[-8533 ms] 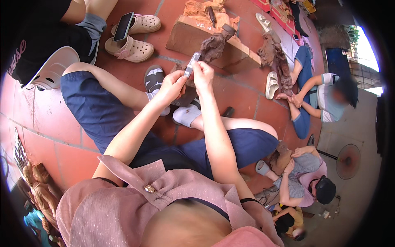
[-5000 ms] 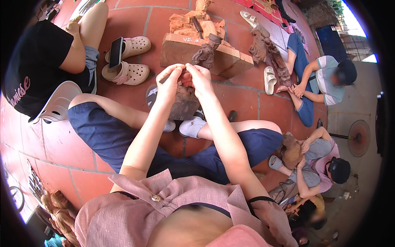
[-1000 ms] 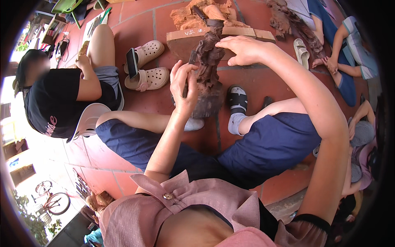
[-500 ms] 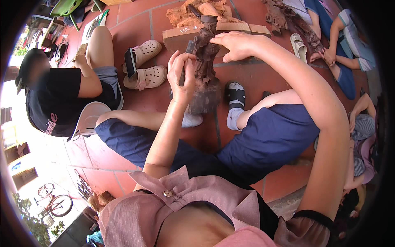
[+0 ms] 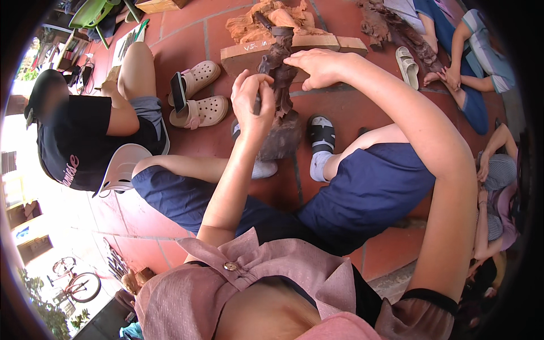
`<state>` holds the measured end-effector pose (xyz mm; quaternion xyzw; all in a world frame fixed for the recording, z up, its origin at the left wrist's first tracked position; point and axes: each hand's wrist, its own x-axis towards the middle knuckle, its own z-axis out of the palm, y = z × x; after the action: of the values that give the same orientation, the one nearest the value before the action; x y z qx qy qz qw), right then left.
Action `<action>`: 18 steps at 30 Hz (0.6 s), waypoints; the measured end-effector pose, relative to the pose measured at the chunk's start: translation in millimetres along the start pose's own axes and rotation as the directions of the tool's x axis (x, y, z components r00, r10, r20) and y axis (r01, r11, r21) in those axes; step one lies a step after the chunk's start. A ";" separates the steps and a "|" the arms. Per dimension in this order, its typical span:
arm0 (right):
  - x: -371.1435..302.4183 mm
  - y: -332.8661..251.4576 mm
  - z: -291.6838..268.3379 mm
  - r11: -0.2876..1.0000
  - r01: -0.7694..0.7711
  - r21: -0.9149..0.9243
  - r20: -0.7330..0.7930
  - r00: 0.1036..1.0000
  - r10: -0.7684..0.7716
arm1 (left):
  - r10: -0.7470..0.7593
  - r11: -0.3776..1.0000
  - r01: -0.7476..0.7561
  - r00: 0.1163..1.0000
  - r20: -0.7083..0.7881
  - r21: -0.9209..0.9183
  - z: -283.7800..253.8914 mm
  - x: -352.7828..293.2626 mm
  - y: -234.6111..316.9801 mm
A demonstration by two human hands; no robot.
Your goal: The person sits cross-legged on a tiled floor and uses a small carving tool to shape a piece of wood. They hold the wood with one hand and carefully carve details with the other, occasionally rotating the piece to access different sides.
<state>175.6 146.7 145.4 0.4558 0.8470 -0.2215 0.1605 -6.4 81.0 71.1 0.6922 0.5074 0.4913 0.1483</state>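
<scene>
Brown carving [image 5: 276,68]; red floor [image 5: 328,102] beside base [image 5: 280,141]

- The floor [image 5: 184,31] is laid with large terracotta-red tiles, divided by straight grey grout lines that bend toward the rim.
- Tiles at the left wash out to pale pink and white under strong daylight.
- A green chair [image 5: 88,16] with slim green legs stands at the upper left.
- Brown wooden furniture [image 5: 34,245], its exact kind unclear, sits along the glaring left edge.
- Lower left, a bicycle [image 5: 72,277] shows against the bright ground, near leafy green foliage [image 5: 41,307].
- A grey strip [image 5: 392,288] borders the tiles at lower right, where the light is dimmer.
</scene>
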 end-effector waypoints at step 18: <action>0.6 6.5 2.5 1.000 0.017 0.019 -0.016 1.000 -0.016 | -0.013 0.995 0.009 0.999 -0.042 -0.100 -2.0 10.8 -2.7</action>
<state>181.0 149.0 141.6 0.4520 0.8498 -0.2273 0.1476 -9.6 90.7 75.8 0.6704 0.4891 0.5299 0.1746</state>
